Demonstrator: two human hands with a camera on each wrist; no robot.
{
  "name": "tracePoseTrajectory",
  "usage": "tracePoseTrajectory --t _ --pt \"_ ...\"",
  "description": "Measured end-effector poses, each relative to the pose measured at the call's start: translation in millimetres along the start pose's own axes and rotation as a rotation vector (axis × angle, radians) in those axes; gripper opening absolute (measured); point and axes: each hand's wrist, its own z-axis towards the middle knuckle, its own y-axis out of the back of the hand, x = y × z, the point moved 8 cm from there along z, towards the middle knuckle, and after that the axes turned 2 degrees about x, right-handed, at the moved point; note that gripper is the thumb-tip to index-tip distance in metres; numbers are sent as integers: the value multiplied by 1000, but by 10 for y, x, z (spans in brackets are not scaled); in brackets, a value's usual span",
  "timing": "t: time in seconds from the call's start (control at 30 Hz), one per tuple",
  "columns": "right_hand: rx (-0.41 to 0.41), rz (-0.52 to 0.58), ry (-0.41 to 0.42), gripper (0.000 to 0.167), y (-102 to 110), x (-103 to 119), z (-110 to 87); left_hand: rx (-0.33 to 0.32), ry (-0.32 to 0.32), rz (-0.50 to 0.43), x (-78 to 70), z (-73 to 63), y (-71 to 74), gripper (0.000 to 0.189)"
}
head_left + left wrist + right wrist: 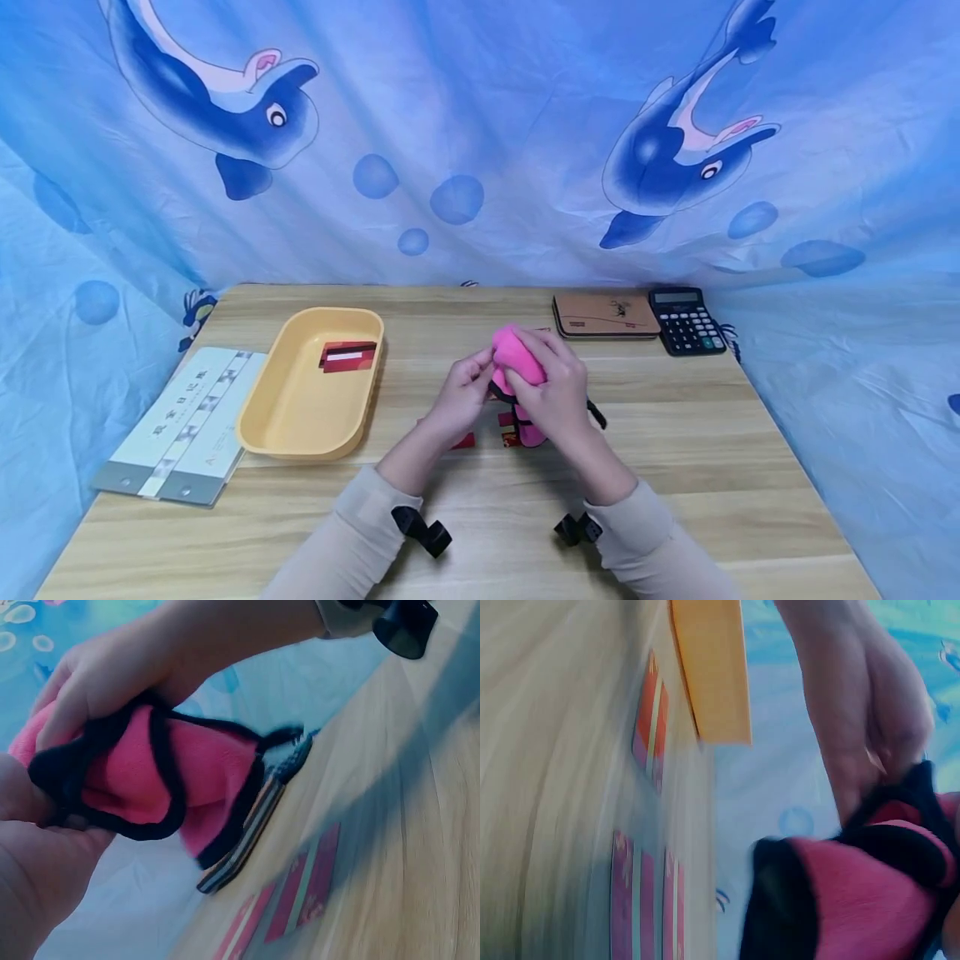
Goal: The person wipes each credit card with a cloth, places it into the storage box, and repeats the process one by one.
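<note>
Nearest the camera, your two pale sleeves [352, 527] enter from the lower edge, each with a black device [423, 532] at the wrist. Beyond them, your hands meet over the middle of the wooden table [480, 542], holding a pink cloth item [517, 354] with black edging between them. Your left hand [461, 400] pinches the edge of the cloth between thumb and fingers; your right hand [557, 392] grips the opposite side, its thumb pressed into the pink fabric. Seen from your left wrist, black trim outlines a gap in the cloth, and a narrow dark strip projects from one end.

Beneath and beside the cloth, red cards [304, 885] with pale stripes lie flat on the wood; the head view shows them partly hidden by your hands. To your left stands a yellow tray [311, 408], containing another red card [348, 358] with a dark band and a white strip, near its far right side. Just outside the tray lies a pale album [183, 425], set at a slant. At the far right, a brown case [606, 317] rests beside a black calculator [686, 323]. Behind the table hangs a blue curtain [480, 108] printed with dolphins.
</note>
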Motion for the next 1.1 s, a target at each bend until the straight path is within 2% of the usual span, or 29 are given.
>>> tracePoseTrajectory --t 0.13,0.2,0.33,0.47,0.57,0.67,0.8,0.93,1.1 --pt "-79 -38 69 40 -36 123 -29 -12 -13 -55 -28 -3 -28 46" --pt "-92 -64 81 41 -51 135 -53 -25 -10 -76 -28 -1 -38 46" --pt "-70 -84 60 42 -56 64 -78 -89 12 -76 -16 -12 1 45" --pt "-52 -92 10 42 28 -123 -54 -125 2 -104 -36 -45 79 44" --pt "-63 -120 -33 42 106 -242 -38 -105 -15 -142 -54 -62 90 43" --pt "-56 -136 -50 42 119 -269 -24 -86 -21 -132 -55 -58 74 43" --pt "-28 -109 -37 42 48 -153 -9 -64 -16 -77 -29 -25 38 42" --pt "-13 -61 12 41 -20 48 -8 -56 3 -36 -6 -8 14 40" --pt "16 -85 40 41 -35 156 -17 -37 15 -19 9 -8 7 41"
